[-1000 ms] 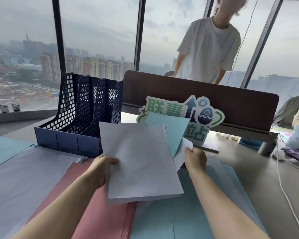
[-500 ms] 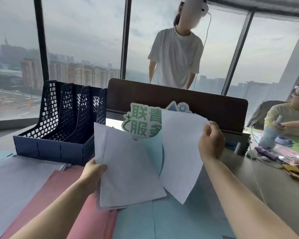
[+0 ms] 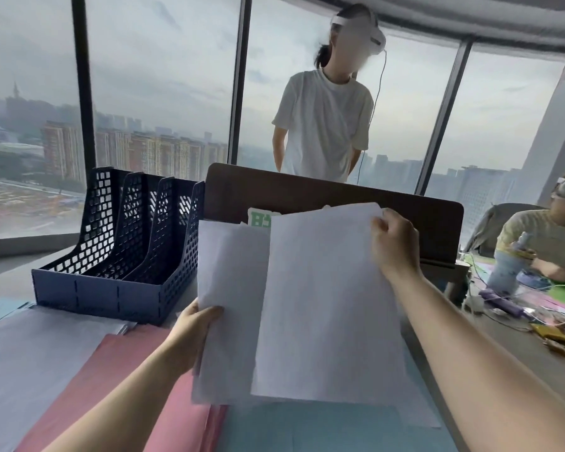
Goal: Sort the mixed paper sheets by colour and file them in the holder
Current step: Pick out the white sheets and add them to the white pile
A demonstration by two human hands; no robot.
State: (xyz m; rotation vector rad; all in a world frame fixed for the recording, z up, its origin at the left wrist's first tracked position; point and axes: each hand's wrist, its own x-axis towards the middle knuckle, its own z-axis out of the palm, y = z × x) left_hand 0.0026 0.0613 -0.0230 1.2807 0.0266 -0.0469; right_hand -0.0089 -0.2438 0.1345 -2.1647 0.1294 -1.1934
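My left hand (image 3: pixel 194 334) grips the left edge of a stack of white sheets (image 3: pixel 232 308), held upright above the table. My right hand (image 3: pixel 393 244) pinches the top right corner of a single white sheet (image 3: pixel 327 308), which overlaps the front of the stack. The dark blue mesh file holder (image 3: pixel 118 256) stands to the left of the papers, and no paper shows in its slots. On the table lie pink sheets (image 3: pixel 111 383), white sheets (image 3: pixel 30 357) to their left and light blue sheets (image 3: pixel 307 429) below the held papers.
A brown desk divider (image 3: pixel 340 203) rises behind the papers, with a green-and-white sign (image 3: pixel 258 220) mostly hidden. One person stands beyond the divider by the window. Another sits at the right beside cables and small objects (image 3: pixel 516 298).
My right hand has swung the single white sheet left until it overlaps the stack, and it now hides the blue sheet and most of the sign. The camera has tilted upward.
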